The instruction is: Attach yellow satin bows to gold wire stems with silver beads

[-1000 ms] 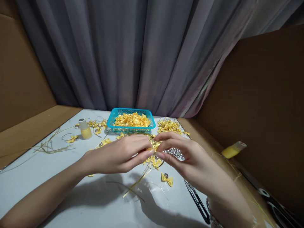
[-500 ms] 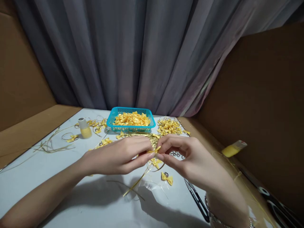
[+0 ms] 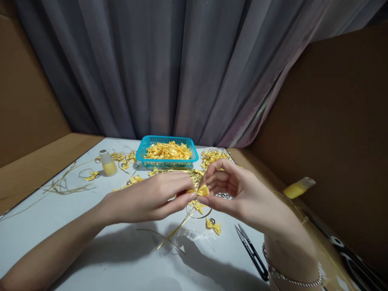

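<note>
My left hand [image 3: 163, 197] pinches one end of a small yellow ribbon bow [image 3: 203, 190] between thumb and fingertips. On the bow's other side is my right hand [image 3: 228, 186], its thumb against the lower edge and its fingers curled behind, with the index finger raised. A thin gold cord loop [image 3: 200, 217] hangs below the fingers. Under it, another yellow bow and gold strands [image 3: 171, 234] lie on the white table. Closer to me rests a bow with a small silver bell [image 3: 213, 226].
A blue basket [image 3: 141, 153] of yellow bows stands at the back. Beside it lie piled bows [image 3: 212, 157]. A glue bottle [image 3: 108, 163] stands left. Black thread snips [image 3: 251, 252] lie near my right wrist; another yellow bottle [image 3: 299, 188] and scissors [image 3: 348, 254] are farther right.
My right index finger has lifted and my right fingers have spread away from the thumb. The bow between my hands now shows more of its face.
</note>
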The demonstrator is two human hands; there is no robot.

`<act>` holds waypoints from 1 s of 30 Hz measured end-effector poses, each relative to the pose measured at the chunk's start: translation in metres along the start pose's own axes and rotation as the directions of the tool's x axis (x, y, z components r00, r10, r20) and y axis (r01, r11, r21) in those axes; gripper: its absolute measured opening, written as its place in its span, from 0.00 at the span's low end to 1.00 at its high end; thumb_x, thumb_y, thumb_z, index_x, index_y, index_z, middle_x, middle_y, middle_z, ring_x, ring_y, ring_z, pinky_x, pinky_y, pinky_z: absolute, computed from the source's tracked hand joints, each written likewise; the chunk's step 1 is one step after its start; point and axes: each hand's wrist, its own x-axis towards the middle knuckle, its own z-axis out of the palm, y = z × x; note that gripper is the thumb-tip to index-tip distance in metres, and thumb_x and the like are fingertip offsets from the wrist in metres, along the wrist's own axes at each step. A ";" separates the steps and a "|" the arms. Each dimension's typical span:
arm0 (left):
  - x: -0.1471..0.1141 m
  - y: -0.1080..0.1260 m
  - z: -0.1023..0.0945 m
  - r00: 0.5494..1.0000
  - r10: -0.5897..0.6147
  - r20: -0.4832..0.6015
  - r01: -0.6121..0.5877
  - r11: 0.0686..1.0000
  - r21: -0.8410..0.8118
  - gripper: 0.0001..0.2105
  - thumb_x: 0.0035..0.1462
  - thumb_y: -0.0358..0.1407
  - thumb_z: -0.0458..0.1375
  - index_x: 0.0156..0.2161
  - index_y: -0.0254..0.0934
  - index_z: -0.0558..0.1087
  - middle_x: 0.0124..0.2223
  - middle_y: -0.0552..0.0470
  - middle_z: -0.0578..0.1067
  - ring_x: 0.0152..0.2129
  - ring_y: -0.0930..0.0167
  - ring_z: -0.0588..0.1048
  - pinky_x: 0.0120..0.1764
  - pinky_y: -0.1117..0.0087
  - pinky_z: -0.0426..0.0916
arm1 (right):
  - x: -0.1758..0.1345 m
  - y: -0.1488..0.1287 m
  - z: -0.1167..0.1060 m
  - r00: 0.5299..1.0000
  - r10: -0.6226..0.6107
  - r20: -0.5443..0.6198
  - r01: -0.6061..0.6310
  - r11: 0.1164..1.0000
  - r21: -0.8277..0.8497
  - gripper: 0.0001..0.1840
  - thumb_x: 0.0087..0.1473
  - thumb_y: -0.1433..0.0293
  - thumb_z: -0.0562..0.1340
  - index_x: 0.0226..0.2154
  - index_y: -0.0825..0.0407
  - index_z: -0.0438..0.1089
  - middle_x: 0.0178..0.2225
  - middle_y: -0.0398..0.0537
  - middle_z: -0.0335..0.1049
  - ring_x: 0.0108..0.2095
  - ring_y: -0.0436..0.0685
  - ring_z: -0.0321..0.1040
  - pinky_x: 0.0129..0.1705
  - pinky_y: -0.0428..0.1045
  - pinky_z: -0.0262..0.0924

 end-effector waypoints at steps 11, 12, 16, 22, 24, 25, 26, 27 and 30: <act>0.002 0.000 0.001 0.999 -0.042 0.016 0.043 0.999 -0.006 0.11 0.64 0.31 0.46 0.31 0.34 0.64 0.27 0.56 0.62 0.24 0.76 0.62 0.28 0.74 0.57 | 0.003 0.002 0.000 0.999 0.046 0.014 -0.047 0.995 0.089 0.17 0.45 0.69 0.69 0.32 0.50 0.59 0.28 0.41 0.67 0.27 0.47 0.64 0.29 0.44 0.61; 0.001 0.000 0.001 0.998 -0.058 0.015 0.058 0.998 -0.004 0.11 0.64 0.32 0.46 0.30 0.34 0.64 0.27 0.56 0.62 0.23 0.76 0.62 0.28 0.74 0.57 | 0.004 0.002 0.000 0.999 0.048 0.006 -0.049 0.994 0.094 0.17 0.45 0.69 0.69 0.32 0.50 0.59 0.28 0.41 0.68 0.26 0.47 0.64 0.28 0.44 0.61; 0.001 -0.001 0.002 0.992 -0.126 0.019 0.127 0.992 -0.017 0.12 0.64 0.34 0.46 0.28 0.35 0.62 0.26 0.57 0.62 0.22 0.76 0.62 0.27 0.74 0.57 | 0.004 0.001 0.002 0.999 0.050 -0.022 -0.047 0.993 0.106 0.18 0.44 0.71 0.69 0.32 0.50 0.58 0.27 0.41 0.70 0.27 0.47 0.65 0.29 0.44 0.61; 0.002 -0.001 0.000 0.984 -0.168 0.057 0.170 0.985 -0.033 0.14 0.65 0.36 0.45 0.27 0.35 0.60 0.25 0.57 0.62 0.22 0.77 0.62 0.26 0.74 0.56 | 0.001 0.000 0.003 0.997 0.031 -0.067 -0.025 0.996 0.090 0.18 0.43 0.73 0.69 0.31 0.50 0.58 0.25 0.40 0.71 0.26 0.47 0.65 0.29 0.44 0.61; 0.001 0.000 0.000 0.982 -0.174 0.067 0.176 0.984 -0.030 0.14 0.65 0.36 0.44 0.28 0.35 0.61 0.26 0.57 0.63 0.22 0.77 0.62 0.27 0.74 0.56 | 0.001 -0.001 0.003 0.997 0.034 -0.071 -0.028 0.996 0.088 0.18 0.43 0.73 0.69 0.31 0.50 0.58 0.25 0.40 0.71 0.26 0.47 0.65 0.29 0.44 0.61; 0.001 0.000 0.000 0.982 -0.176 0.070 0.178 0.984 -0.028 0.14 0.65 0.36 0.44 0.28 0.35 0.62 0.26 0.57 0.63 0.22 0.76 0.62 0.27 0.74 0.56 | 0.000 -0.001 0.003 0.997 0.035 -0.070 -0.028 0.996 0.087 0.19 0.43 0.73 0.69 0.31 0.50 0.58 0.25 0.40 0.71 0.26 0.47 0.65 0.29 0.44 0.61; 0.001 0.000 0.000 0.982 -0.177 0.072 0.179 0.983 -0.029 0.14 0.65 0.36 0.44 0.28 0.35 0.62 0.26 0.57 0.63 0.22 0.76 0.62 0.26 0.74 0.56 | 0.000 -0.001 0.003 0.997 0.035 -0.068 -0.029 0.996 0.088 0.19 0.43 0.73 0.70 0.31 0.50 0.58 0.25 0.40 0.71 0.26 0.47 0.65 0.29 0.44 0.61; 0.001 0.000 -0.001 0.981 -0.179 0.076 0.182 0.983 -0.032 0.14 0.65 0.36 0.44 0.29 0.35 0.62 0.26 0.57 0.63 0.22 0.76 0.63 0.26 0.74 0.56 | 0.000 -0.001 0.003 0.997 0.035 -0.066 -0.029 0.996 0.088 0.19 0.43 0.73 0.70 0.31 0.50 0.58 0.25 0.40 0.71 0.26 0.47 0.65 0.29 0.44 0.61; 0.001 -0.001 -0.001 0.980 -0.179 0.084 0.184 0.982 -0.055 0.14 0.65 0.37 0.44 0.29 0.35 0.62 0.26 0.57 0.63 0.22 0.76 0.63 0.26 0.74 0.57 | 0.000 -0.002 0.003 0.998 0.036 -0.060 -0.031 0.996 0.084 0.19 0.42 0.73 0.70 0.31 0.50 0.58 0.25 0.40 0.70 0.25 0.47 0.65 0.28 0.44 0.61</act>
